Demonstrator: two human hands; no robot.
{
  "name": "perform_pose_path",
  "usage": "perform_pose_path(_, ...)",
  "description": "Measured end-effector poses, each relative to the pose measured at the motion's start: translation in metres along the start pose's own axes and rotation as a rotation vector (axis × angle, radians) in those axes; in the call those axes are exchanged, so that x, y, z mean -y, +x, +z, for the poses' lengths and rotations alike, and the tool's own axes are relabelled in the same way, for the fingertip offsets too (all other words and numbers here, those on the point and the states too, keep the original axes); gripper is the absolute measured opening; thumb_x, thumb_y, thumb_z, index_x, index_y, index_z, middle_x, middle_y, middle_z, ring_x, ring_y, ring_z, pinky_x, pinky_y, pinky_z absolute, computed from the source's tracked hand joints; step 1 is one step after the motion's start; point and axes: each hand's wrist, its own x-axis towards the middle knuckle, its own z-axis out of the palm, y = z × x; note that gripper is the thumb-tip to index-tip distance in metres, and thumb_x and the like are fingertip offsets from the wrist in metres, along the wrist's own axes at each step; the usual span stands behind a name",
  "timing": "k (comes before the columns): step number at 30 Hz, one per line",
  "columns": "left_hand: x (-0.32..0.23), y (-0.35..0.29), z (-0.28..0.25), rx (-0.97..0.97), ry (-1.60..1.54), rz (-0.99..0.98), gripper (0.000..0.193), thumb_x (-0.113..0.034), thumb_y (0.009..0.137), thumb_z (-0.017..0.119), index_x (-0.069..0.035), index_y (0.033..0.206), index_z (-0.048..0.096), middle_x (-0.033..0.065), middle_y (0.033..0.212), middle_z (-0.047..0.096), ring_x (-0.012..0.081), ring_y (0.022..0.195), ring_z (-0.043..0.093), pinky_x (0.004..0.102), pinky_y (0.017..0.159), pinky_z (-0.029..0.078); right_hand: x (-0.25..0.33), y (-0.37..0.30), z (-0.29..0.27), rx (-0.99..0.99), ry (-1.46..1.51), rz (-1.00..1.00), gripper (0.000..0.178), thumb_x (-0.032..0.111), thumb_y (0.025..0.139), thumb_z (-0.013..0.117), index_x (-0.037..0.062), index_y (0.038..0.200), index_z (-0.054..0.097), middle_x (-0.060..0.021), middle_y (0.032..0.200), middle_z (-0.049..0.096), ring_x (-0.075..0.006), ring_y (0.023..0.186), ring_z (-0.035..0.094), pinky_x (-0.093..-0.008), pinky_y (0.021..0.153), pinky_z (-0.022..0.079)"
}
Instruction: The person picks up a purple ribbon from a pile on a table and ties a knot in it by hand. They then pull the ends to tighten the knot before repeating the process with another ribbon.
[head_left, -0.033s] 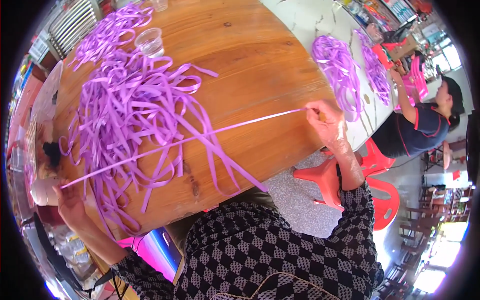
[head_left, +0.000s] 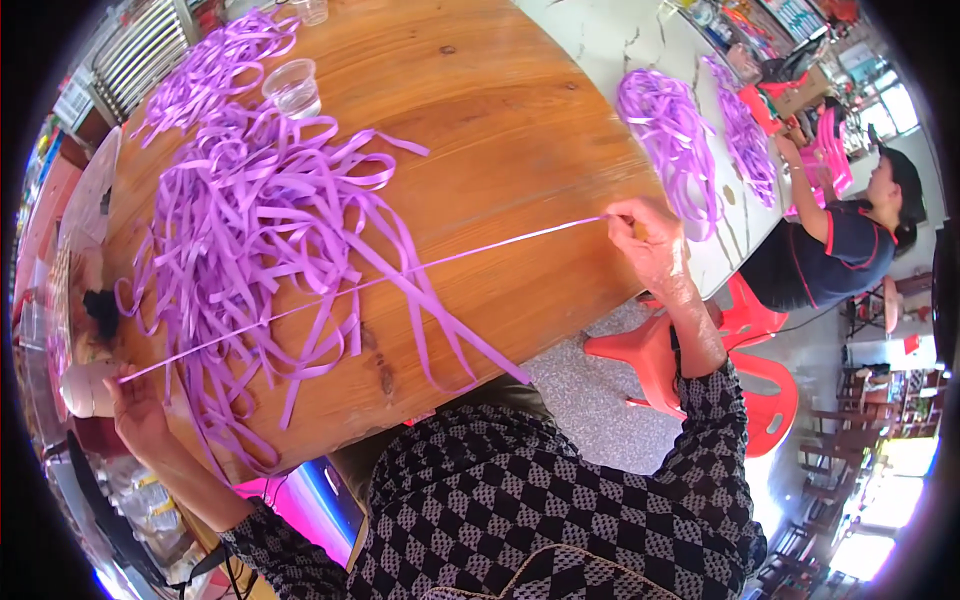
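Note:
A purple ribbon (head_left: 455, 256) is stretched taut and straight across the wooden table (head_left: 520, 110), seen nearly edge-on. My left hand (head_left: 142, 412) pinches one end at the table's left edge. The other end is gripped in the closed fingers of my right hand (head_left: 648, 240), near the right edge. Under the taut strip lies a large tangled heap of purple ribbons (head_left: 260, 210), with several loose ends trailing toward the near edge. Just past my right hand, a looped bundle of purple ribbon (head_left: 668, 140) rests on a white marbled table (head_left: 590, 40).
A clear plastic cup (head_left: 292, 88) stands behind the heap. Another purple bundle (head_left: 745, 135) lies farther right. A person (head_left: 835, 235) in dark clothes sits at the white table's right side. Red plastic stools (head_left: 645, 365) stand beside my right forearm.
The taut ribbon looks thinner, turned more edge-on. Both hands keep their grip and nearly the same spread. The whole view has shifted slightly.

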Motion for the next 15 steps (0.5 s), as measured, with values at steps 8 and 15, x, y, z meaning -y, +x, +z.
perform_pose_path(8,0.007,0.020,-0.020,-0.065,-0.028,-0.053,0.018,-0.014,0.085,0.059,0.000,0.096,0.062,0.0111,0.095,0.064,0.0237,0.089,0.060,0.0389,0.085,0.046,-0.013,-0.006,-0.014,0.079,0.191,0.208,0.010,0.000,0.080,0.058,-0.0011,0.089,0.063,-0.0028,0.072,0.060,-0.0089,0.069,0.056,-0.0232,0.066,0.045)
perform_pose_path(15,0.008,0.024,-0.014,-0.411,-0.142,0.014,0.021,-0.009,0.087,0.054,0.004,0.104,0.055,0.0140,0.096,0.061,0.0228,0.093,0.058,0.0336,0.088,0.045,0.001,-0.007,-0.004,-0.139,0.740,0.475,0.010,0.005,0.081,0.061,-0.0021,0.088,0.062,-0.0078,0.075,0.064,-0.0116,0.067,0.059,-0.0238,0.063,0.047)
